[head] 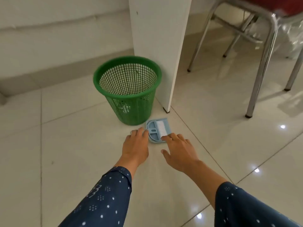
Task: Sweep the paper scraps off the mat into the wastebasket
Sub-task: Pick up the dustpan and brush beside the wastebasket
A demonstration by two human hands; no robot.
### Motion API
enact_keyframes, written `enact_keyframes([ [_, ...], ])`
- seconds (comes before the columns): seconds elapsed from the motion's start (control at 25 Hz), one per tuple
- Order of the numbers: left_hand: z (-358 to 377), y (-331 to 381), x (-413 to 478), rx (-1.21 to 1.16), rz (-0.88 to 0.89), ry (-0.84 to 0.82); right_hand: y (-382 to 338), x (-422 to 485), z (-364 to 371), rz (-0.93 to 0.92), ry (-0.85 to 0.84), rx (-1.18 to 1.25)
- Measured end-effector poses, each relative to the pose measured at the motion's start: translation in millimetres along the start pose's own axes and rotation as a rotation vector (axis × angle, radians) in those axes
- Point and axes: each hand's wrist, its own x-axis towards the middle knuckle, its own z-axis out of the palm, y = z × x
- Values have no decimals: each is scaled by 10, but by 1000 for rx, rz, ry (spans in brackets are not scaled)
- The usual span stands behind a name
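A green mesh wastebasket stands upright on the tiled floor with some pale scraps visible through its lower wall. Just in front of it lies a small light-blue dustpan with a white-bristled brush resting in it. My left hand is spread flat, its fingertips at the dustpan's left edge. My right hand is spread too, its fingertips touching the brush's near end. Neither hand holds anything. No mat is in view.
A white table leg panel stands right behind the basket. A metal-legged chair with a red seat is at the right. A white wall and baseboard run along the left. Glossy floor tiles surround my arms.
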Motion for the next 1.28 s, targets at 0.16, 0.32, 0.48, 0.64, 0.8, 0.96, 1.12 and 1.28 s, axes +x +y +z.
enact_keyframes([
  [0.16,203,-56,339,20,-142,-22,99,115,282,27,-13,34],
  [0.32,248,-114,437,-76,-174,-5,119,187,334,-17,65,90],
  [0.48,181,154,365,-688,-167,-36,183,206,276,-76,149,176],
  [0.64,44,609,232,-915,-35,-91,430,-29,63,-36,259,190],
  [0.8,-159,1202,72,-906,77,-216,859,-523,-268,-47,282,115],
  [0.96,-362,1834,-124,-895,186,-287,1235,-1080,-583,-12,314,99],
  [1.12,-489,2480,-342,-843,289,-349,1600,-1731,-761,44,289,115],
  [1.28,-518,3148,-608,-758,376,-400,2047,-2398,-974,274,370,201],
])
